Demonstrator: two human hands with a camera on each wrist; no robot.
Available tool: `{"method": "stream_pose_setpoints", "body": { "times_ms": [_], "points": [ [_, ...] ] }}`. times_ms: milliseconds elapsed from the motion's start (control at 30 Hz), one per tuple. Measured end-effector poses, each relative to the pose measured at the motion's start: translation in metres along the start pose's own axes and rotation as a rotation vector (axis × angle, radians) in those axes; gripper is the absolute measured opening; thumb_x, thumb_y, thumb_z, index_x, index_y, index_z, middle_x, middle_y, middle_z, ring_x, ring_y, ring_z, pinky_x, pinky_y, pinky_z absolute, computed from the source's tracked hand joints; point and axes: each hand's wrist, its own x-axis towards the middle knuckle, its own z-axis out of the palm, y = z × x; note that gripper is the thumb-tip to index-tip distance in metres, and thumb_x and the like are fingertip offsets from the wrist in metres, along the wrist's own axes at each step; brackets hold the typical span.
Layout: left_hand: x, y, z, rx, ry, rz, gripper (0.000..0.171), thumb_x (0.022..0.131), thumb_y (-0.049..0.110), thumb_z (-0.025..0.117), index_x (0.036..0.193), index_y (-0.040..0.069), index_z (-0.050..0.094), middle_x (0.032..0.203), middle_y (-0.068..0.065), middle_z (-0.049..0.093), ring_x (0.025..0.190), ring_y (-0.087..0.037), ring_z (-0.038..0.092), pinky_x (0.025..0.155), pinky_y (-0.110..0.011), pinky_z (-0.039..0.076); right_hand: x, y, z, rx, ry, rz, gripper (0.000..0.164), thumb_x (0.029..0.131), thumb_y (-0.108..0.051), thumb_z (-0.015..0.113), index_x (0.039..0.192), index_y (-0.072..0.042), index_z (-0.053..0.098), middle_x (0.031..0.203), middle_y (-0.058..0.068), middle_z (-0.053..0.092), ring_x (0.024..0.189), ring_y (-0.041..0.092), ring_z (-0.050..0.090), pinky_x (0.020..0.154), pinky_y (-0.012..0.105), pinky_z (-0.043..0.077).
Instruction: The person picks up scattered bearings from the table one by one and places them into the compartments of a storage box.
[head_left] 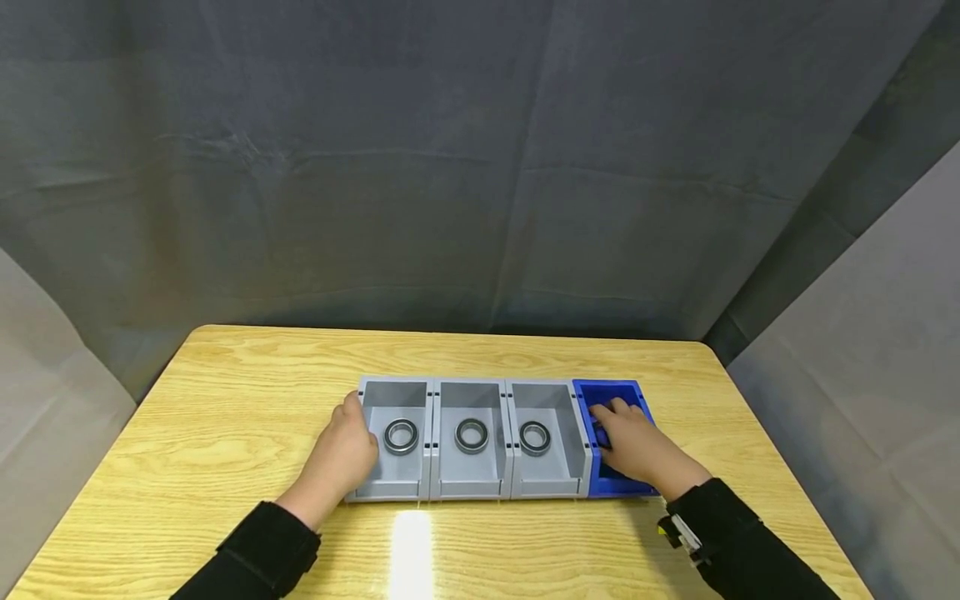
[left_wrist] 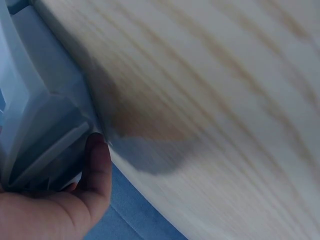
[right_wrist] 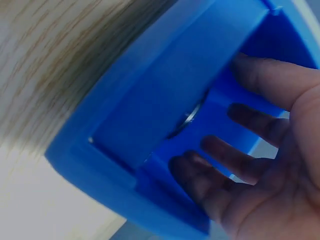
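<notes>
Three grey bins and a blue bin (head_left: 606, 388) stand side by side in a row. A ring bearing lies in each grey bin: the left bearing (head_left: 387, 437), the middle bearing (head_left: 460, 437) and the third bearing (head_left: 523, 438). My left hand (head_left: 341, 447) grips the outer side of the leftmost grey bin (head_left: 393, 477); in the left wrist view a curled finger (left_wrist: 97, 165) shows at its lower edge. My right hand (head_left: 641, 447) reaches into the blue bin, fingers spread apart in the right wrist view. Near them a bearing's shiny edge (right_wrist: 191, 116) shows, mostly hidden by the bin's front wall.
The bins stand on a wood-grain table (head_left: 262, 375) with rounded far corners. A dark grey curtain (head_left: 420, 208) hangs behind it, and lighter panels stand at both sides. A bright reflection lies on the tabletop in front of the bins.
</notes>
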Motion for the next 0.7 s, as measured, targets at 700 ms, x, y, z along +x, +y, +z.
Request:
{"method": "stream_pose_setpoints", "body": {
  "times_ms": [700],
  "points": [
    [0.001,-0.001,0.000,-0.001,-0.014,-0.004,0.064,0.093,0.003,0.045,0.146,-0.017,0.017,0.126,-0.040,0.045,0.111,-0.047,0.058,0.094,-0.057,0.049,-0.051,-0.011,-0.021,0.014,0.019,-0.065,0.042,0.085,-0.020,0.081,0.121,-0.005,0.065,0.104,0.011,0.059,0.091,0.026,0.060,0.079,0.045,0.054]
  ]
}}
